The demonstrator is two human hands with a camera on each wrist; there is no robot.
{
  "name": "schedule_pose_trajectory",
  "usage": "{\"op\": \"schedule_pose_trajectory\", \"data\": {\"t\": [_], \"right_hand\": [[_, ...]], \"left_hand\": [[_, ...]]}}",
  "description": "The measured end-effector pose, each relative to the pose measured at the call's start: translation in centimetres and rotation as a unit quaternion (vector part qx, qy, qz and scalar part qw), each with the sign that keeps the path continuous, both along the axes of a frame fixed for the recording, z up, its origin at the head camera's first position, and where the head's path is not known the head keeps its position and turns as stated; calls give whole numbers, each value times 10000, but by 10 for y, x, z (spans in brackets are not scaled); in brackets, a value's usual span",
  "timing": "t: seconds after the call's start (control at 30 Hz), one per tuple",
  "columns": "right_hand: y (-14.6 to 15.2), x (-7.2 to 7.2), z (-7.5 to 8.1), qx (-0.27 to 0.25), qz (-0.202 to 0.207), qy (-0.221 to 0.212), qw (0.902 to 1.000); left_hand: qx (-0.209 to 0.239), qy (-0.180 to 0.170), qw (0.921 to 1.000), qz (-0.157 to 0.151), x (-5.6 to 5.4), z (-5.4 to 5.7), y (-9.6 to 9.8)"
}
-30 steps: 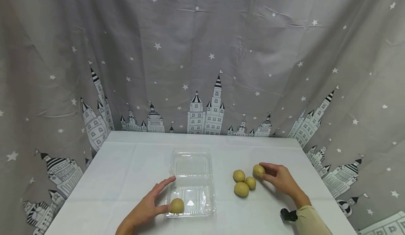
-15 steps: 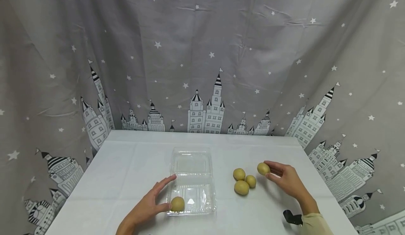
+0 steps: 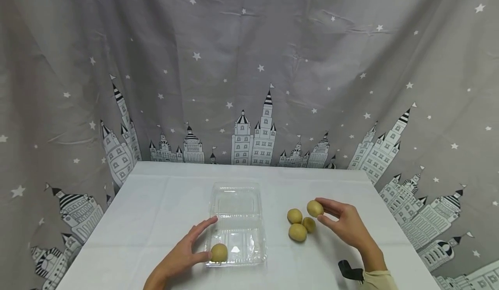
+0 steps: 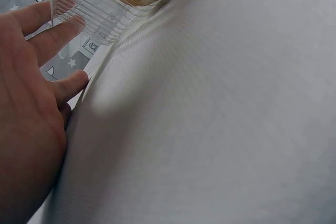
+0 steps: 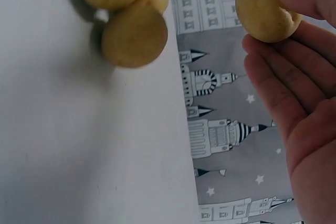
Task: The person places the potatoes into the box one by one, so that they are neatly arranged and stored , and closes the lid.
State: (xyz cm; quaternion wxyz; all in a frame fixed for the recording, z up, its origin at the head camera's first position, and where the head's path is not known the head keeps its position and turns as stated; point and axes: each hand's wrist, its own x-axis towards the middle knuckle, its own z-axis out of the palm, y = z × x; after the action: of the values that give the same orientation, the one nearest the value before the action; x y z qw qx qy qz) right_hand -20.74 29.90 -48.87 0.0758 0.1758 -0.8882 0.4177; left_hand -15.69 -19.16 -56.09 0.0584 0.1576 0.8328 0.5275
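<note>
My right hand pinches a yellow potato between thumb and fingers, above the table. In the right wrist view the thumb lies on top of this potato and the fingers stretch out beneath it. Three more potatoes, one of them the large front potato, lie grouped just left of that hand. A clear plastic clamshell box stands with its lid laid back. One potato rests in its near left corner. My left hand is at the box's left side, thumb and fingers spread, fingers against the ribbed wall in the left wrist view.
The white-covered table carries everything. Behind it hangs a grey curtain printed with castles and stars. A black strap-like piece sits at the right wrist, beside a pale sleeve.
My right hand lifts its potato off the table, first drifting right, then back left toward the other potatoes. My left hand and the box stay in place.
</note>
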Motion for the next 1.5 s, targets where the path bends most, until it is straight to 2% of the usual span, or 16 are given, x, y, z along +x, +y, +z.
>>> {"op": "schedule_pose_trajectory", "data": {"t": [0.17, 0.33, 0.43, 0.6, 0.8, 1.03, 1.27, 1.4, 1.5], "right_hand": [[-12, 5, 1, -76, 77, -211, 9997], [-24, 10, 0, -233, 189, -443, 9986], [-31, 13, 0, -298, 318, -411, 9982], [-45, 16, -1, -437, 398, -432, 9973], [-63, 17, -3, -615, 714, -405, 9947], [-82, 19, -4, -923, 873, -657, 9897], [-101, 20, -5, -862, 1088, -557, 9887], [-110, 20, -6, -629, 1066, -510, 9910], [-116, 19, -6, -555, 1194, -527, 9899]], "left_hand": [[-28, -26, 10000, -37, 0, 0, -1], [50, 243, 9997, -86, 1, -2, -1], [61, 311, 9995, -65, 1, -3, -1], [76, 247, 9997, -48, 2, -1, -2], [128, 203, 9997, -76, 1, 1, -1], [203, 251, 9995, -67, 2, -2, -1], [147, 130, 9998, -63, 2, 0, 0], [103, 48, 9999, -55, 1, 2, 0], [85, -5, 10000, -36, 1, 2, 0]]}}
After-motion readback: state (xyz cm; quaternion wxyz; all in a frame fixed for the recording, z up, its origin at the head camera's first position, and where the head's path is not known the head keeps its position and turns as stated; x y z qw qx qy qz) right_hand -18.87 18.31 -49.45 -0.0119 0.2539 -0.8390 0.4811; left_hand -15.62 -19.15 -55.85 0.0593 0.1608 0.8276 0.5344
